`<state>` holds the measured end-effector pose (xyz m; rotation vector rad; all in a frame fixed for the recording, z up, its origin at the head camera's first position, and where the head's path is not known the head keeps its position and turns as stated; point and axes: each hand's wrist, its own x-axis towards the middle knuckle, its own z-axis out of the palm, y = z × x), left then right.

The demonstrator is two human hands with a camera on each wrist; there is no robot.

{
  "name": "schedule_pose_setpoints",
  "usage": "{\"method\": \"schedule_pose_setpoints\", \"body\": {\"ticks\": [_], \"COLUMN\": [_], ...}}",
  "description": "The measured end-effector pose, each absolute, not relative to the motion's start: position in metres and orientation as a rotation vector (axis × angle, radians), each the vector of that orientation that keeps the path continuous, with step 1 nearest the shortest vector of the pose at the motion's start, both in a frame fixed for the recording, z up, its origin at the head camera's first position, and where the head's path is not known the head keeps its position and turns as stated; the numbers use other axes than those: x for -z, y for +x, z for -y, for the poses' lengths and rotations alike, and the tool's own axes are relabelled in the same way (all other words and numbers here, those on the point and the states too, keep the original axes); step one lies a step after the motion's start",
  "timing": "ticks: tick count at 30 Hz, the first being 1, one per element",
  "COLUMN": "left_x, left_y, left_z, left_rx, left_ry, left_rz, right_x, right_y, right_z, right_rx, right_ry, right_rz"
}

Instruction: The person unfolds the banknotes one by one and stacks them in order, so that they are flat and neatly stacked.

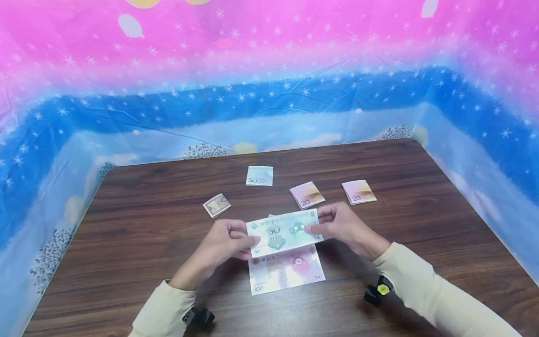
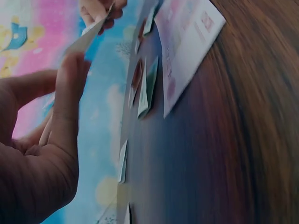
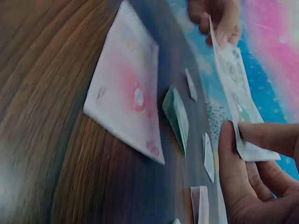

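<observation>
Banknote in hand: we see one green 50 note [image 1: 284,232], unfolded and lifted clear of the table [image 1: 147,224], stretched between both hands with its printed face toward the head camera.
Left hand: we find the left hand [image 1: 225,243] pinching one short end of the green note, thumb on the printed face, fingers behind.
Right hand: we find the right hand [image 1: 345,229] pinching the opposite end, thumb likewise on the face.
Red note: we see a 100 note [image 1: 286,274] unfolded on the table, on the near side; in the head view the green note covers its far edge, though the wrist views show the two apart.
Folded green note: we pick it out [image 3: 176,119] in the right wrist view, on the table just beyond the red note; the head view shows barely a corner.
Folded 50: we place this note [image 1: 259,176] farthest back.
Folded 20s: we count two, the nearer-centre one [image 1: 308,195] and another [image 1: 359,192] to its right.
Folded brown note: we note it [image 1: 217,205] beyond the left hand; its value is too small to read.
Backdrop: we record a pink and blue snowflake cloth [image 1: 269,47].
</observation>
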<state>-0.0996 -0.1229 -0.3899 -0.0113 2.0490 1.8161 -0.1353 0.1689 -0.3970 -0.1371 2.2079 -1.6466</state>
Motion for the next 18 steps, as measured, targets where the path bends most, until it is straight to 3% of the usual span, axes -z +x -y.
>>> {"method": "schedule_pose_setpoints", "body": {"ticks": [18], "left_x": [0.397], "left_y": [-0.082], "left_z": [0.124], "left_rx": [-1.306], "left_ry": [0.223], "left_rz": [-2.208], "right_x": [0.410], "right_y": [-0.117], "right_z": [-0.163], "right_rx": [1.179], "right_ry": [-0.613], "right_rz": [-2.383]}}
